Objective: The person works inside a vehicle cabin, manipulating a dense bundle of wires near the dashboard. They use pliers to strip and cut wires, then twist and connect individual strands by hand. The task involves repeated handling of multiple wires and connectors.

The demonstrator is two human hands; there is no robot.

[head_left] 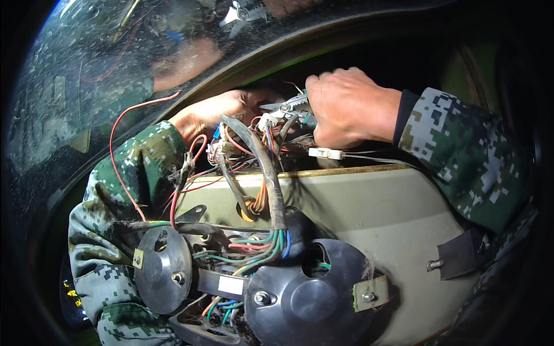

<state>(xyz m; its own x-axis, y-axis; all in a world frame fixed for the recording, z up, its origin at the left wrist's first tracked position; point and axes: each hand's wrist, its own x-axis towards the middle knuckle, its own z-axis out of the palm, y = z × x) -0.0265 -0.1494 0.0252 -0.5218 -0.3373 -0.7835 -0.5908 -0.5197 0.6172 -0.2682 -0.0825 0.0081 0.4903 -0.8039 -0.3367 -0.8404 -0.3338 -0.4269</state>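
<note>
My right hand (pixel 346 109) is closed round metal pliers (pixel 287 107) with green handles, their jaws pointing left. Just left of the jaws, my left hand (pixel 222 109) has its fingers curled in shadow behind the wiring; what they hold is hidden. Below both hands runs a tangle of coloured wires, white connectors (pixel 266 122) and a thick dark sleeved cable (pixel 265 173). Another white connector (pixel 326 153) hangs on thin wires under my right hand. A loose red wire (pixel 118 127) arches at the left.
A pale olive panel (pixel 392 213) carries two round black housings (pixel 306 311) with bolted brackets and wires. A dirty, reflective glass pane (pixel 69 69) with a curved dark frame edge rises at the upper left. A black flap (pixel 456 256) sits on the panel's right.
</note>
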